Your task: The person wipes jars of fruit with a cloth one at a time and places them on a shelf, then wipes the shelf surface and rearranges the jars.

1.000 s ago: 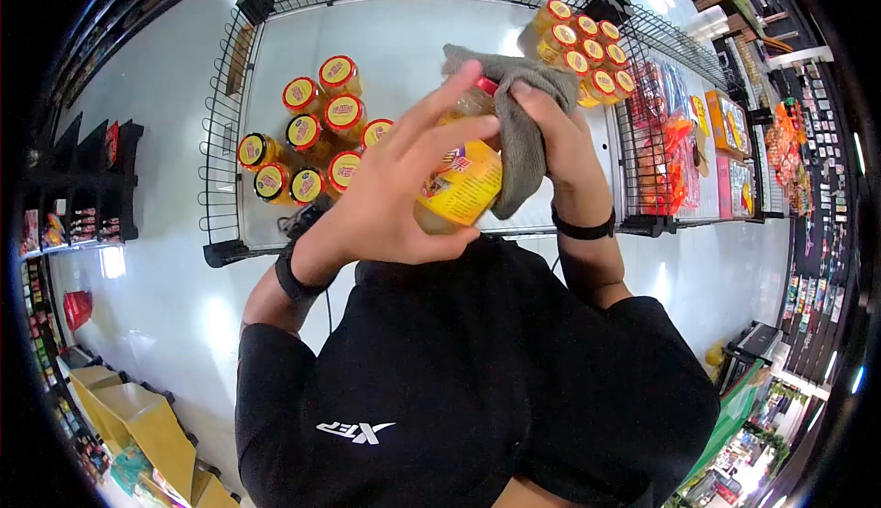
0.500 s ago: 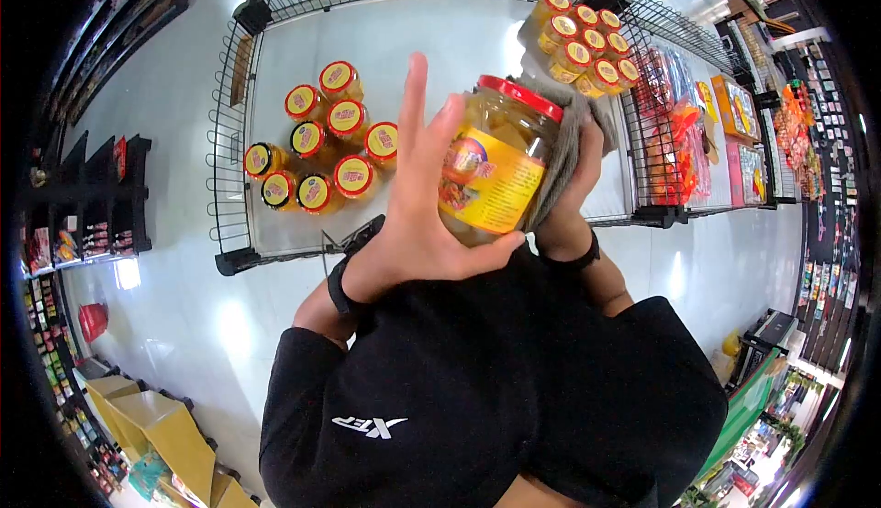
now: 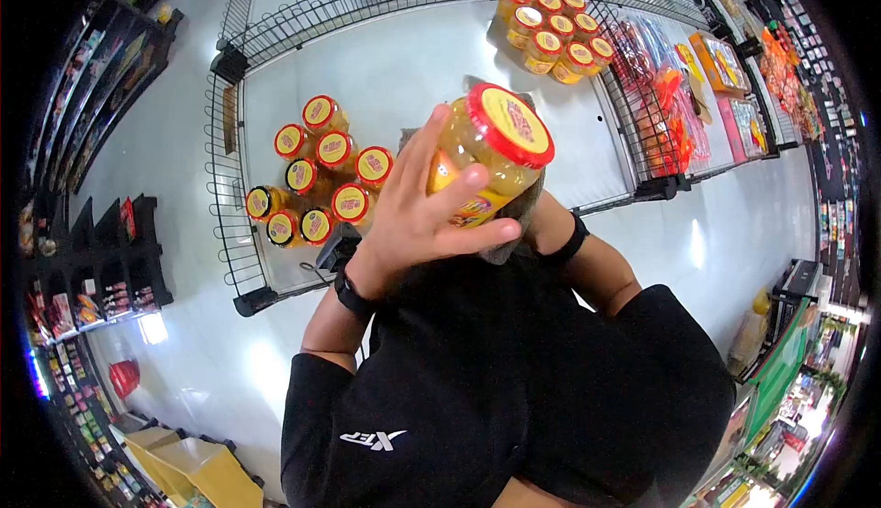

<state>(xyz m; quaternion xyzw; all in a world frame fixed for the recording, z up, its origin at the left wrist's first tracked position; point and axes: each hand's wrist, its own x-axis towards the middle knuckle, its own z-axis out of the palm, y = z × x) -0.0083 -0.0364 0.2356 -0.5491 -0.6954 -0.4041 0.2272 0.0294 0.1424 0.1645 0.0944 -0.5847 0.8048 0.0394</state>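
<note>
Clear plastic, yellow-labelled, red-lidded jar (image 3: 485,157): held clear of the desk, before the person's chest, in the left hand (image 3: 413,223). The left grip is clenched round the jar's body, with fingers (image 3: 463,180) across the near face and the thumb beneath.

The jar's long axis is tilted: the lid points up and away to the right of the grip, the base down toward the palm. A grey cloth (image 3: 510,245) lies against the jar's far side and underside, touching it.

The right hand (image 3: 543,217) sits behind jar and cloth and is almost wholly hidden. Whether its grip is clenched or released cannot be told. The left hand is the nearer and bears the jar.

Beyond the left grip, the white-topped display desk with black wire rails (image 3: 413,67) carries a cluster of like jars (image 3: 317,173). A second cluster (image 3: 551,31) stands well apart, far to the right. Red and orange snack packets (image 3: 665,113) lie past the rail.
</note>
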